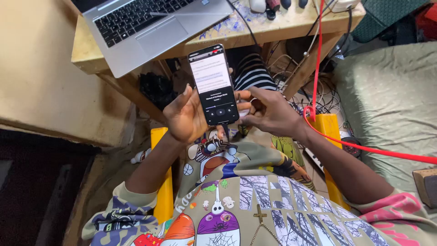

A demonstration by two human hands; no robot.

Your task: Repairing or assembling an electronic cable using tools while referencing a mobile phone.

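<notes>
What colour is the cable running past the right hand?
Red: the cable shows best in the head view, looping by the right hand.

Both forearms reach forward from the lap, bare below pushed-up sleeves, and the 2 hands meet in front of the chest. The left hand is cupped palm-right, thumb up, fingers wrapped in a grip. The right hand lies palm down, its thumb and fingers pinched toward the left one.
</notes>
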